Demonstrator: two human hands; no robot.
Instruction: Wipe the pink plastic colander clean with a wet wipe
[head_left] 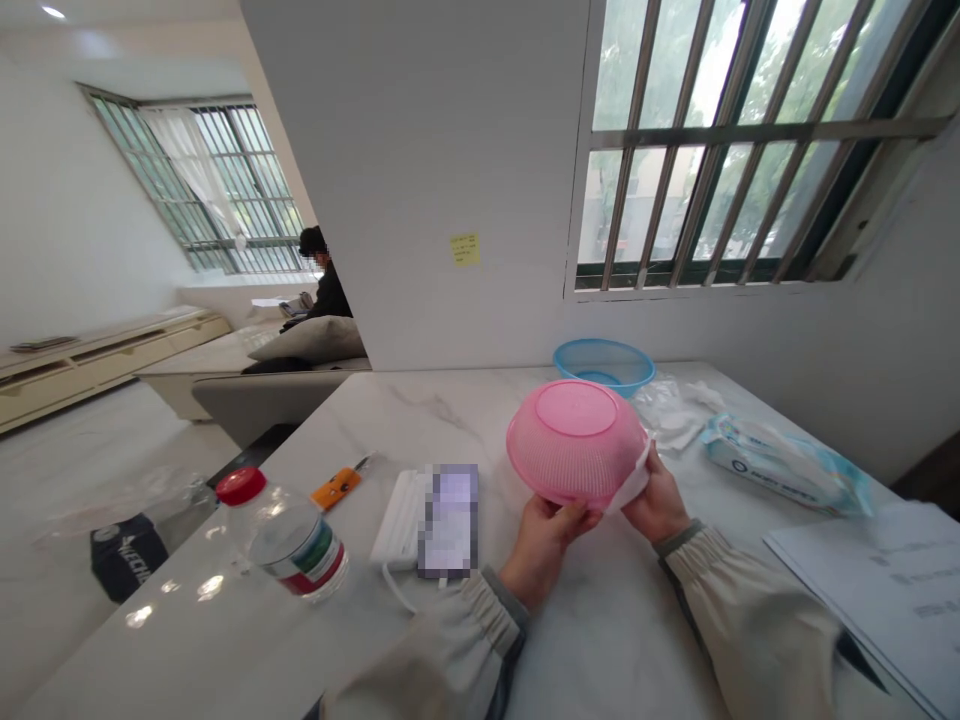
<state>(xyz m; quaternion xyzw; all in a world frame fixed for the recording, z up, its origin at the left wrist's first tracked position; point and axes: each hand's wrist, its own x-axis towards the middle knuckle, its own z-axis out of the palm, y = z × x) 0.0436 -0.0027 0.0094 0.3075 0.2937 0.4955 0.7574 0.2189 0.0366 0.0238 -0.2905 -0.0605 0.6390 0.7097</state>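
Note:
A pink plastic colander is tilted over the table with its round base turned up and away from me. My left hand is closed on its near rim, the thumb lying along the edge. At its right side, my right hand is closed around a white wipe, which it presses against the rim. The right fingertips are partly hidden behind the wipe and the colander. Just behind stands a blue plastic basin.
A wet-wipe pack, crumpled clear plastic and papers lie to the right. On the left are a large red-capped bottle, an orange-handled tool and a phone beside a white box. Another person sits farther back.

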